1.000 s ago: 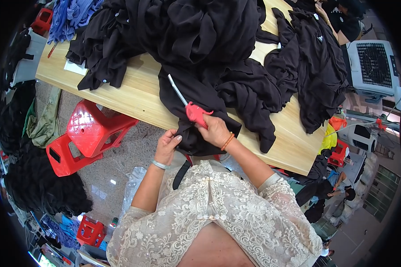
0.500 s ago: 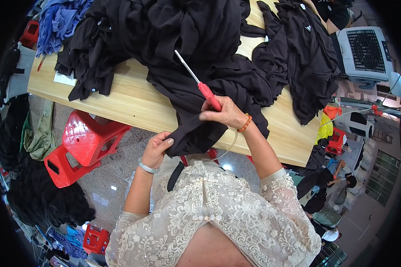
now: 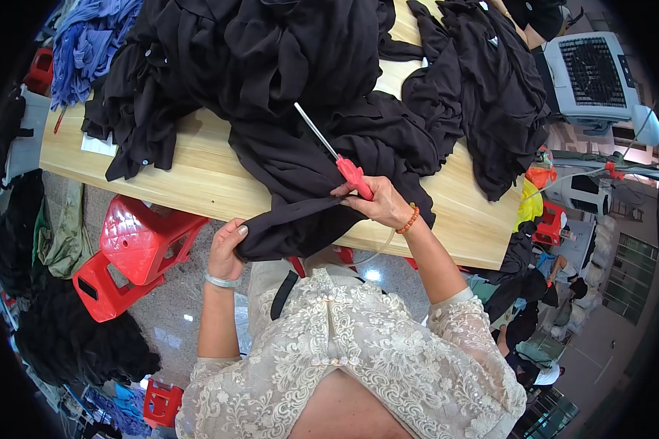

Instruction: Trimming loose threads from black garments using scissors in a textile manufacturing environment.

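Near the front edge of the table, my left hand (image 3: 225, 252) is closed on a black garment (image 3: 293, 223), thumb on top, and a strip of it stretches across to my right hand. My right hand (image 3: 379, 203) is wrapped round the red handle of an air blow gun (image 3: 354, 175). Its long thin metal nozzle points up and to the left over the black cloth, and a pale hose (image 3: 379, 252) hangs below the wrist. The right fingertips touch the strip; whether they also pinch it I cannot tell.
Heaped black garments (image 3: 271, 58) cover much of the wooden table (image 3: 190, 172), with more black cloth (image 3: 483, 95) to the right. Blue garments (image 3: 95, 44) lie at the far left. Red stools (image 3: 135, 241) stand left of the table. Another person's arm shows at the top right.
My left hand has moved left and slightly down, drawing the garment strip out longer. My right hand and the air blow gun have shifted slightly right and down.
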Demonstrator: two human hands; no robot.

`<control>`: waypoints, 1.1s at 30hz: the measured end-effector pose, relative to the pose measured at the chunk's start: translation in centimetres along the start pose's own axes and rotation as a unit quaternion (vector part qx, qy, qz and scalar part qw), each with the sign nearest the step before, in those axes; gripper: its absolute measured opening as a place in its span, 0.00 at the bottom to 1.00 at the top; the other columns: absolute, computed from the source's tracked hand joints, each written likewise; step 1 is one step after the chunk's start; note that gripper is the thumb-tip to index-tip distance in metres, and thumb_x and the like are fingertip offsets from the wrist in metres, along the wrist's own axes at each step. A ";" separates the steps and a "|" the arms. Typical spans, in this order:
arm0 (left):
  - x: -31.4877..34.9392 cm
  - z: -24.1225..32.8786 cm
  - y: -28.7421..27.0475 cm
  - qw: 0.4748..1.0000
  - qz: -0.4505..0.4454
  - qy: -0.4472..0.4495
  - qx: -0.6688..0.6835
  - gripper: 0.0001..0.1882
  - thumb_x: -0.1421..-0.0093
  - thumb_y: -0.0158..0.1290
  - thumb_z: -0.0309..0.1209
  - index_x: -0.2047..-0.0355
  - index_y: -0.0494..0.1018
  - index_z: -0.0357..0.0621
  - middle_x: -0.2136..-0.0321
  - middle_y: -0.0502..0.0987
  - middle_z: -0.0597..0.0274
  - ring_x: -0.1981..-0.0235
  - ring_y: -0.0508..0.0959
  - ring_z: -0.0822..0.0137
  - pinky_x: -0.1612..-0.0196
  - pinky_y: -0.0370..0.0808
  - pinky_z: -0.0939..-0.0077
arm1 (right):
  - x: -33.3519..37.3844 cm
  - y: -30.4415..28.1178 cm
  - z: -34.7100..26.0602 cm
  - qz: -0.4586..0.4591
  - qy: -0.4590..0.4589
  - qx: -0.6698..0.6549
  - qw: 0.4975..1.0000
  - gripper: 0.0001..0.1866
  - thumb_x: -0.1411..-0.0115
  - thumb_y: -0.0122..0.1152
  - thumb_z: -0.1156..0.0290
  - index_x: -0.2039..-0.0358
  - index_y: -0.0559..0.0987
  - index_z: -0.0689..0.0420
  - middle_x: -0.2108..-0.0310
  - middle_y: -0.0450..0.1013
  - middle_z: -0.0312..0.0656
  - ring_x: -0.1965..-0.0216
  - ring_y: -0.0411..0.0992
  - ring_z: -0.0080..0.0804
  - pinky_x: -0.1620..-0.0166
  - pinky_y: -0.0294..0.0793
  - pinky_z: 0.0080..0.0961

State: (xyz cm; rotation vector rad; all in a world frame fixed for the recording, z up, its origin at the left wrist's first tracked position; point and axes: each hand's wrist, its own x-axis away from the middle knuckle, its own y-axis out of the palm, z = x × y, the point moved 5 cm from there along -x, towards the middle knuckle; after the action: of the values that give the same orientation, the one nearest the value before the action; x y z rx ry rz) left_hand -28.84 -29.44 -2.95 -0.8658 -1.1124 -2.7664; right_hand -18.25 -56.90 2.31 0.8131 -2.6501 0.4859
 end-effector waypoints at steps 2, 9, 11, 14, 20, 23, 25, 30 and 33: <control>-0.2 -0.1 -0.3 1.000 -0.011 0.000 -0.010 0.10 0.39 0.49 0.27 0.61 0.72 0.34 0.63 0.78 0.59 0.61 0.76 0.72 0.53 0.71 0.78 | 0.3 -0.2 0.2 0.014 0.000 -0.028 0.999 0.07 0.48 0.63 0.76 0.68 0.79 0.62 0.71 0.76 0.37 0.68 0.72 0.22 0.58 0.71 0.20; -0.1 0.4 -0.4 0.991 -0.025 0.005 -0.132 0.09 0.41 0.53 0.24 0.61 0.73 0.35 0.65 0.78 0.63 0.64 0.75 0.77 0.57 0.70 0.82 | 1.5 -2.0 0.7 0.059 -0.032 -0.048 0.997 0.08 0.45 0.62 0.74 0.66 0.78 0.63 0.73 0.73 0.31 0.71 0.67 0.14 0.65 0.67 0.13; -0.1 0.4 -0.5 0.987 -0.025 0.000 -0.157 0.09 0.42 0.53 0.24 0.61 0.73 0.35 0.65 0.78 0.64 0.65 0.75 0.77 0.57 0.70 0.83 | 1.7 -2.4 1.2 0.081 -0.028 -0.084 0.993 0.09 0.43 0.63 0.69 0.67 0.78 0.63 0.76 0.70 0.28 0.73 0.64 0.12 0.68 0.65 0.13; -0.2 0.0 -1.8 0.978 -0.002 -0.006 -0.207 0.09 0.42 0.52 0.22 0.61 0.74 0.35 0.66 0.78 0.66 0.66 0.75 0.78 0.58 0.71 0.84 | 1.6 -2.6 1.3 0.080 0.054 -0.074 0.993 0.11 0.44 0.65 0.67 0.69 0.79 0.64 0.75 0.70 0.32 0.71 0.66 0.17 0.64 0.66 0.18; -1.0 1.6 3.0 0.786 0.078 0.246 -0.561 0.21 0.52 0.60 0.27 0.55 0.72 0.39 0.55 0.74 0.51 0.51 0.71 0.55 0.48 0.68 0.67 | 0.8 -1.0 0.2 0.047 0.044 -0.061 0.996 0.12 0.45 0.66 0.65 0.72 0.79 0.63 0.78 0.69 0.31 0.73 0.65 0.16 0.67 0.66 0.17; -1.7 1.5 9.6 0.783 -0.032 0.296 -0.546 0.28 0.55 0.64 0.31 0.52 0.70 0.40 0.53 0.72 0.52 0.50 0.70 0.54 0.46 0.66 0.67 | 0.2 0.1 -1.2 0.020 0.022 -0.074 0.997 0.11 0.45 0.67 0.66 0.74 0.79 0.62 0.79 0.70 0.31 0.74 0.66 0.16 0.68 0.66 0.17; -2.9 0.4 11.0 0.809 -0.074 0.249 -0.527 0.29 0.54 0.64 0.33 0.52 0.70 0.38 0.56 0.73 0.50 0.54 0.73 0.53 0.50 0.69 0.67 | -0.3 0.7 -2.2 -0.025 0.004 -0.084 0.996 0.10 0.44 0.66 0.67 0.73 0.78 0.62 0.80 0.68 0.29 0.76 0.63 0.14 0.71 0.63 0.16; -5.3 -3.1 7.8 0.966 -0.139 -0.137 -0.170 0.11 0.37 0.52 0.32 0.66 0.77 0.35 0.71 0.79 0.67 0.69 0.77 0.78 0.66 0.74 0.82 | -1.2 -0.9 -3.7 0.086 -0.026 0.269 0.959 0.16 0.44 0.64 0.62 0.78 0.77 0.63 0.82 0.73 0.46 0.80 0.71 0.39 0.71 0.71 0.28; -5.8 -2.4 6.8 0.977 -0.100 -0.181 -0.043 0.12 0.37 0.51 0.31 0.64 0.76 0.33 0.68 0.80 0.61 0.68 0.79 0.72 0.62 0.76 0.79 | -0.1 -1.8 -2.3 0.184 -0.015 0.425 0.886 0.16 0.45 0.61 0.59 0.76 0.77 0.61 0.81 0.73 0.52 0.75 0.74 0.51 0.68 0.75 0.42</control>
State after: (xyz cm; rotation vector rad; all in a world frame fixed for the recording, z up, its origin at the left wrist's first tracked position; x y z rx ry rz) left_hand -23.49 -37.03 -3.05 -1.3854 -1.1919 -2.9132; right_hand -16.71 -57.29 4.74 0.4902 -2.5670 1.8222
